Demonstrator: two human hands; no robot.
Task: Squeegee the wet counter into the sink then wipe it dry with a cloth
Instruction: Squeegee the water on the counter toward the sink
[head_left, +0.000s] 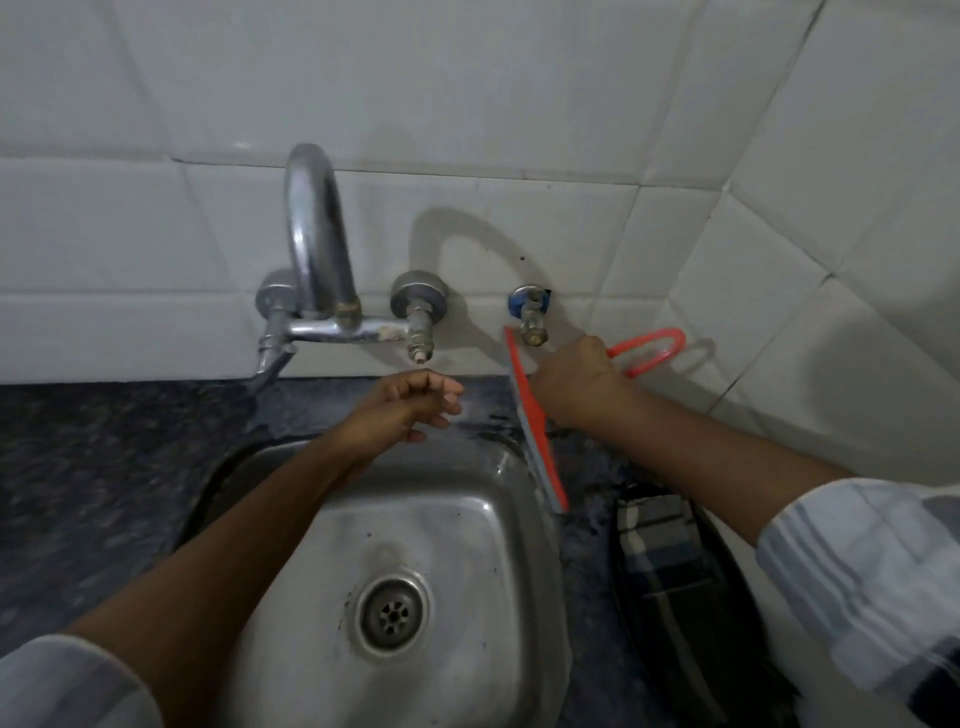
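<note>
My right hand (571, 379) grips the handle of an orange squeegee (540, 441). Its grey blade stands on the dark speckled counter (104, 457) along the right rim of the steel sink (415, 530). The handle's orange loop sticks out past my fist toward the tiled wall. My left hand (410, 405) hovers over the wet strip of counter behind the sink, fingers loosely curled and holding nothing. A striped dark cloth (670, 566) lies folded on the counter right of the sink, partly under my right forearm.
A chrome mixer tap (322, 270) with a tall arched spout is fixed to the white tiled wall above the sink. A small stop tap (530, 317) with a blue collar juts out just above the squeegee. The tiled wall turns a corner at the right.
</note>
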